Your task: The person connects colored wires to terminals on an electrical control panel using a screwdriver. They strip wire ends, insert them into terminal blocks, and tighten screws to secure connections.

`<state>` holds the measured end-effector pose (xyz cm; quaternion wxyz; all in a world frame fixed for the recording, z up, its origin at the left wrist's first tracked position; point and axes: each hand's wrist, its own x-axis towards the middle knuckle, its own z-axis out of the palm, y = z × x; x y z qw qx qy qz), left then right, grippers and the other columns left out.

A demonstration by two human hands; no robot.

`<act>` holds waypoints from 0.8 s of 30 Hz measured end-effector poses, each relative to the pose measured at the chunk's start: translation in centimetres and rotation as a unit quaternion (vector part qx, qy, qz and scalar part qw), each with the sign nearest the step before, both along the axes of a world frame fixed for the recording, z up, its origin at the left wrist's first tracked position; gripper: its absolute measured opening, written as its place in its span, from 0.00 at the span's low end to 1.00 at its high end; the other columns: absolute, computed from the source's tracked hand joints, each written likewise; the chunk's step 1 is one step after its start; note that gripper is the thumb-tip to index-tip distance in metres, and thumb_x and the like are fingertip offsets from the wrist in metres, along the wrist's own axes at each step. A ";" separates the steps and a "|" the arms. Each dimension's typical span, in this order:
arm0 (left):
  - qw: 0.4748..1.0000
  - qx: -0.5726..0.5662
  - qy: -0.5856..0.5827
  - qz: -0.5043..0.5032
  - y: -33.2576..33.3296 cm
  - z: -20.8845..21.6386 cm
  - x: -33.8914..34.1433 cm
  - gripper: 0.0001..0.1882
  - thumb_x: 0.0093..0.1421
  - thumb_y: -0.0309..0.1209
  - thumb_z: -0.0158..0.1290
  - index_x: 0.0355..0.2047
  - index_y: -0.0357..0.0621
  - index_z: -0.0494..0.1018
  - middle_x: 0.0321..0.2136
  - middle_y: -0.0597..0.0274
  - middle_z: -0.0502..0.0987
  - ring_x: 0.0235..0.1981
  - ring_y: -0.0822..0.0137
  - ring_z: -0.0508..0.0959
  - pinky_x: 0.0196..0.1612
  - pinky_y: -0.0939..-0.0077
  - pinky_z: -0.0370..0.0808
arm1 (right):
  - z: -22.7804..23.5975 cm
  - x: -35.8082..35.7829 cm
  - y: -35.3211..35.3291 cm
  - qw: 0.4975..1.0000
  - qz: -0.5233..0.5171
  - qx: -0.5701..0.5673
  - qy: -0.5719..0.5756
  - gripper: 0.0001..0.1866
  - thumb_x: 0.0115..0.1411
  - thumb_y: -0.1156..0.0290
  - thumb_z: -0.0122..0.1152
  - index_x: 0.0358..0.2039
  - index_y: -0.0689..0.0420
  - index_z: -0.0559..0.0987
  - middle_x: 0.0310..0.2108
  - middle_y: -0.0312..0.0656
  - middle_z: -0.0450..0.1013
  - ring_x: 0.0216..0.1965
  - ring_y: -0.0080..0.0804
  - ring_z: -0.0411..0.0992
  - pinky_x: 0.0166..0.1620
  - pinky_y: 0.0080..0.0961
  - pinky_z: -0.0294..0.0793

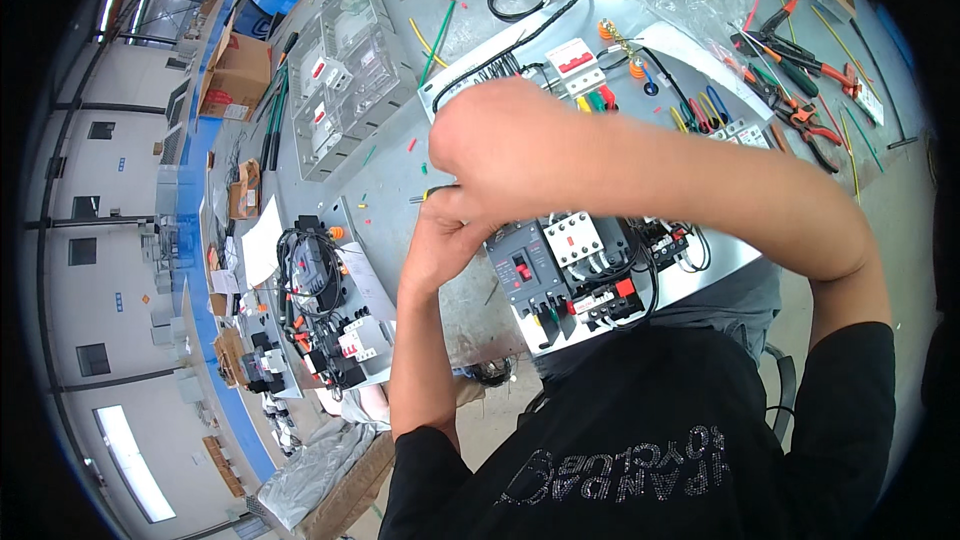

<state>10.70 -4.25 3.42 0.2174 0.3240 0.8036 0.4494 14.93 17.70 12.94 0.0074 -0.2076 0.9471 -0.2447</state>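
Note:
My left hand (440, 243) and my right hand (515, 145) meet above the left edge of a metal mounting plate (738, 258). Both are closed, fingers curled in toward each other. A thin piece with a yellow bit (432, 193) pokes out to the left between them; its kind is too small to tell. Just below my hands, a grey moulded-case circuit breaker (522, 268) is on the plate, beside a white contactor (573, 240) and a black relay with a red part (608, 302). A red-handled breaker (574, 62) shows beyond my right wrist. My right forearm hides the plate's middle.
At the far left of the bench lies a clear plastic enclosure (350, 80), with a cardboard box (238, 75) beyond. Black cable (520, 15) is looped at the back. Orange-handled pliers (800, 115) lie right, near clear plastic bags (695, 0). Another wired plate (368, 270) lies left.

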 end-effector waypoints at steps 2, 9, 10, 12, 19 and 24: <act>0.998 0.042 0.025 -0.033 0.0 -0.3 -0.6 0.11 0.66 0.31 0.68 0.45 0.39 0.87 0.39 0.64 0.89 0.39 0.73 0.83 0.43 0.70 0.80 | 0.1 -0.6 1.3 0.995 0.049 -0.075 0.039 0.24 0.60 0.53 0.68 0.47 0.61 0.86 0.34 0.55 0.83 0.41 0.55 0.83 0.47 0.47 0.83; 0.996 0.074 -0.028 -0.046 -0.1 -1.5 -1.0 0.11 0.69 0.32 0.66 0.46 0.38 0.86 0.39 0.63 0.89 0.42 0.73 0.82 0.47 0.73 0.79 | -0.3 -2.0 0.0 0.993 0.090 -0.071 -0.024 0.29 0.65 0.56 0.65 0.62 0.59 0.80 0.36 0.55 0.83 0.41 0.52 0.83 0.48 0.44 0.83; 0.995 0.069 -0.029 -0.061 -0.1 -1.5 -1.3 0.12 0.69 0.32 0.66 0.46 0.37 0.86 0.40 0.63 0.88 0.42 0.73 0.82 0.47 0.73 0.79 | -0.7 -1.9 -0.1 0.993 0.066 -0.095 -0.030 0.29 0.66 0.56 0.65 0.62 0.60 0.80 0.35 0.54 0.83 0.40 0.50 0.84 0.47 0.43 0.83; 0.994 0.068 -0.030 -0.077 -0.1 -1.3 -1.5 0.11 0.69 0.32 0.65 0.46 0.37 0.86 0.39 0.62 0.87 0.41 0.73 0.81 0.46 0.73 0.78 | -0.1 -0.8 0.6 0.955 -0.005 -0.207 -0.214 0.30 0.66 0.55 0.65 0.62 0.61 0.80 0.33 0.51 0.83 0.39 0.44 0.84 0.45 0.39 0.83; 0.989 0.103 -0.019 -0.108 -0.3 -1.8 -2.3 0.09 0.70 0.33 0.64 0.41 0.38 0.84 0.30 0.61 0.78 0.32 0.71 0.74 0.38 0.68 0.73 | 1.7 -1.1 2.9 0.993 0.113 0.006 0.042 0.34 0.50 0.55 0.81 0.54 0.60 0.86 0.51 0.51 0.82 0.52 0.47 0.80 0.56 0.40 0.78; 0.981 0.143 -0.065 -0.110 -0.3 -2.2 -2.3 0.11 0.73 0.34 0.61 0.46 0.39 0.85 0.36 0.64 0.85 0.37 0.73 0.78 0.43 0.73 0.76 | 0.2 -0.3 -0.8 0.991 -0.013 0.097 0.093 0.25 0.58 0.50 0.73 0.26 0.65 0.86 0.28 0.52 0.80 0.33 0.53 0.80 0.43 0.45 0.80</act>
